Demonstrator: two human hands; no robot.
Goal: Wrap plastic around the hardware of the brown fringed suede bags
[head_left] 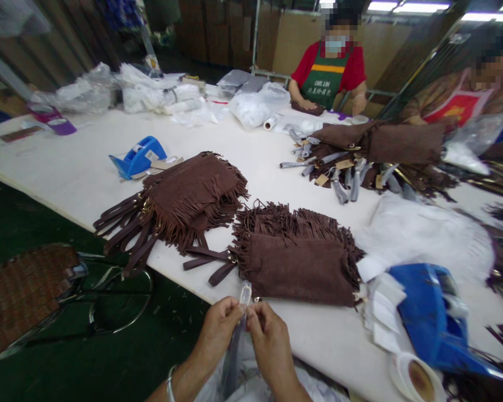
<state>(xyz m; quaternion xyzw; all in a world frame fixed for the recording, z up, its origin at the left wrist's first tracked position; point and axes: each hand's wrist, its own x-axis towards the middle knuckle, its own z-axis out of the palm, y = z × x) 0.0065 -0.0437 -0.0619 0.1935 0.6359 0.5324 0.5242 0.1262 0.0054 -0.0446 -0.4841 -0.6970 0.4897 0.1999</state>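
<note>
My left hand (218, 328) and my right hand (268, 335) meet at the near edge of the white table (67, 167). Both are closed in a pinch on the top of a narrow clear plastic sleeve (245, 292) that wraps a grey strap (233, 357) hanging down toward my lap. Just beyond my hands lies a brown suede fringed bag (297, 262), its straps pointing left. A second stack of fringed bags (184, 201) lies further left.
A blue tape dispenser (431, 318) sits at the right, another (138, 157) at the left rear. Wrapped straps and bags (360, 162) pile up at the right rear. Two other people work across the table. A stool (29, 290) stands lower left.
</note>
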